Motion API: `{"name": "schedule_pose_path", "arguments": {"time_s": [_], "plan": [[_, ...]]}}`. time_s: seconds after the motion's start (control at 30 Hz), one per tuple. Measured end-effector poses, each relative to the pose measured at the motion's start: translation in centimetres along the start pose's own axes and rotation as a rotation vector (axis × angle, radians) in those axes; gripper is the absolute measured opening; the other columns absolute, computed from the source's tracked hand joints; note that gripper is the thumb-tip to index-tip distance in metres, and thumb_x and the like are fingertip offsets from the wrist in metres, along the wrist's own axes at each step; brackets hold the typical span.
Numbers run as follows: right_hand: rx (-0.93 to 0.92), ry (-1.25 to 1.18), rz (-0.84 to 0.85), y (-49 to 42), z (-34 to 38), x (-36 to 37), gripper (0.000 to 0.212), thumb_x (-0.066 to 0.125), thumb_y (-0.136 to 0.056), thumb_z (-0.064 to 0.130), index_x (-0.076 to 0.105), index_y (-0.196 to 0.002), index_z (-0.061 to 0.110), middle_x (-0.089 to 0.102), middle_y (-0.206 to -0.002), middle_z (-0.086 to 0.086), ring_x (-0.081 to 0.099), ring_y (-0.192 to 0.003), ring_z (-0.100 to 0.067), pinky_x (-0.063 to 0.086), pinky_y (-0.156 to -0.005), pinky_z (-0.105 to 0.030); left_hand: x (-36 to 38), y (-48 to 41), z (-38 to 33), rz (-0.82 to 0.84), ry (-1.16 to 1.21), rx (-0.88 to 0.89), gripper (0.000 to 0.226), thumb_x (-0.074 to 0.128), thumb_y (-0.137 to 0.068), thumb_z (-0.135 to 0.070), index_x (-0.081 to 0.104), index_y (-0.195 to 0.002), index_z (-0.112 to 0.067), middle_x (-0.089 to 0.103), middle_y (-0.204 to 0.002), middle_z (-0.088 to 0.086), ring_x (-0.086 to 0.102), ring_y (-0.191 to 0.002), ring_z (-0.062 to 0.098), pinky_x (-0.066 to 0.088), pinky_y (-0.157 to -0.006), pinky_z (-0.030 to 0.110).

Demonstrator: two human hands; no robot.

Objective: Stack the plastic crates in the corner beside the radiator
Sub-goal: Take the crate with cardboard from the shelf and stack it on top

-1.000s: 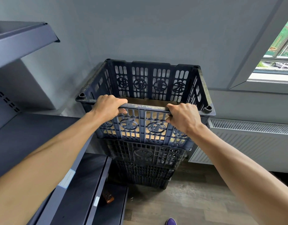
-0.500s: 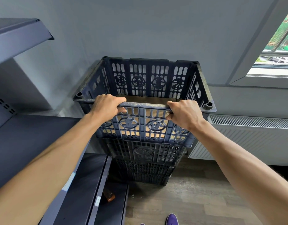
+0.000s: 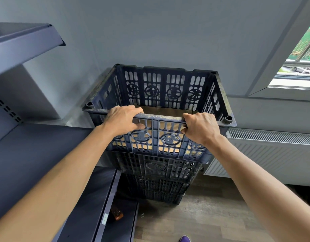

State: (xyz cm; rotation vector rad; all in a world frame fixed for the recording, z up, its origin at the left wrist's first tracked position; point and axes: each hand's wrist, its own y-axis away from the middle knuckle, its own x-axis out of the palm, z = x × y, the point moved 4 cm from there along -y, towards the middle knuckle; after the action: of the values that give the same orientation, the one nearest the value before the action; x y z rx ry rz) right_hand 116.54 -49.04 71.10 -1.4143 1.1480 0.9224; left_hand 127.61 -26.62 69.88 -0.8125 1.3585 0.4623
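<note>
Left hand (image 3: 122, 119) and right hand (image 3: 201, 127), apart, both curled tight over top crate (image 3: 161, 95) near rim, 6 o'clock side.

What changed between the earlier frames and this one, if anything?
Nothing visibly changed beyond a slight shift of the head view. The left hand and right hand keep gripping the near rim of the top crate. It sits as before on the lower crates in the corner beside the radiator.
</note>
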Motion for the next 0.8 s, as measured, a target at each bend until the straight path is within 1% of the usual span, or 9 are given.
{"name": "schedule_pose_path", "arguments": {"time_s": [0.1, 0.17, 0.27, 0.33, 0.4, 0.47, 0.57, 0.67, 0.8], "plan": [[0.012, -0.008, -0.002, 0.0, 0.1, -0.2, 0.012, 0.063, -0.085, 0.029, 0.059, -0.090, 0.019, 0.054, -0.062, 0.000, 0.051, -0.059, -0.024, 0.037, -0.057, -0.029, -0.3, -0.3, -0.6, 0.021, 0.019, -0.046, 0.035, 0.063, -0.087, -0.050, 0.059, -0.114, -0.029, 0.068, -0.100, -0.002, 0.062, -0.095, 0.027, 0.039, -0.071, 0.036], [0.010, -0.011, -0.022, 0.1, -0.1, -0.3, 0.014, 0.064, -0.085, 0.031, 0.060, -0.090, 0.019, 0.060, -0.066, -0.001, 0.052, -0.059, -0.024, 0.038, -0.057, -0.029, -0.7, -0.4, -0.5, -0.012, 0.021, -0.068, 0.029, 0.064, -0.087, -0.047, 0.064, -0.109, -0.027, 0.071, -0.088, 0.003, 0.065, -0.087, 0.029, 0.042, -0.069, 0.037], [0.001, -0.010, -0.039, 0.5, -0.2, -0.3, 0.018, 0.065, -0.087, 0.034, 0.060, -0.093, 0.018, 0.067, -0.070, -0.003, 0.061, -0.064, -0.026, 0.042, -0.057, -0.030, -0.9, -0.3, -0.5, -0.010, -0.002, -0.057, 0.025, 0.063, -0.087, -0.048, 0.066, -0.101, -0.027, 0.063, -0.070, -0.001, 0.063, -0.076, 0.026, 0.045, -0.067, 0.035], [0.004, -0.009, -0.039, 0.4, -0.2, -0.1, 0.019, 0.064, -0.087, 0.034, 0.061, -0.097, 0.018, 0.069, -0.072, -0.004, 0.065, -0.068, -0.027, 0.042, -0.057, -0.030, -1.0, -0.5, -0.5, -0.016, -0.013, -0.045, 0.026, 0.062, -0.087, -0.050, 0.066, -0.102, -0.028, 0.066, -0.072, 0.000, 0.064, -0.077, 0.026, 0.040, -0.064, 0.033], [0.009, -0.002, -0.036, 0.3, -0.2, 0.2, 0.019, 0.063, -0.087, 0.032, 0.062, -0.100, 0.019, 0.068, -0.071, -0.003, 0.066, -0.067, -0.027, 0.041, -0.056, -0.030, -1.1, -0.4, -0.5, -0.044, -0.021, -0.025, 0.027, 0.062, -0.087, -0.051, 0.067, -0.103, -0.029, 0.070, -0.075, 0.001, 0.065, -0.077, 0.027, 0.036, -0.062, 0.032], [0.015, 0.005, -0.040, 0.2, -0.2, 0.5, 0.018, 0.063, -0.086, 0.031, 0.062, -0.099, 0.019, 0.067, -0.068, -0.003, 0.065, -0.065, -0.028, 0.040, -0.055, -0.029, -0.9, -0.3, -0.3, -0.062, -0.011, -0.019, 0.026, 0.063, -0.087, -0.050, 0.067, -0.101, -0.029, 0.069, -0.073, 0.001, 0.065, -0.074, 0.027, 0.035, -0.061, 0.031], [0.014, 0.011, -0.053, -0.1, -0.2, 0.6, 0.016, 0.062, -0.086, 0.030, 0.059, -0.096, 0.018, 0.067, -0.068, -0.003, 0.065, -0.065, -0.029, 0.038, -0.054, -0.030, -0.7, -0.3, 0.0, -0.074, 0.002, -0.058, 0.024, 0.061, -0.088, -0.050, 0.060, -0.087, -0.027, 0.058, -0.064, -0.006, 0.063, -0.069, 0.026, 0.033, -0.057, 0.031], [0.005, 0.012, -0.058, -0.5, -0.2, 0.7, 0.015, 0.062, -0.086, 0.031, 0.058, -0.094, 0.018, 0.067, -0.067, -0.002, 0.065, -0.064, -0.027, 0.039, -0.054, -0.030, -0.2, -0.4, -0.1, -0.063, 0.021, -0.096, 0.023, 0.061, -0.090, -0.046, 0.053, -0.086, -0.025, 0.056, -0.075, -0.009, 0.060, -0.075, 0.023, 0.032, -0.059, 0.033], [-0.011, 0.014, -0.071, 0.3, -0.3, 1.0, 0.017, 0.063, -0.085, 0.032, 0.056, -0.091, 0.018, 0.068, -0.067, 0.000, 0.066, -0.063, -0.026, 0.039, -0.052, -0.029, 0.3, -0.2, -0.4, -0.055, 0.062, -0.075, 0.019, 0.064, -0.089, -0.040, 0.056, -0.100, -0.027, 0.059, -0.091, -0.005, 0.060, -0.085, 0.026, 0.037, -0.068, 0.035]]}}
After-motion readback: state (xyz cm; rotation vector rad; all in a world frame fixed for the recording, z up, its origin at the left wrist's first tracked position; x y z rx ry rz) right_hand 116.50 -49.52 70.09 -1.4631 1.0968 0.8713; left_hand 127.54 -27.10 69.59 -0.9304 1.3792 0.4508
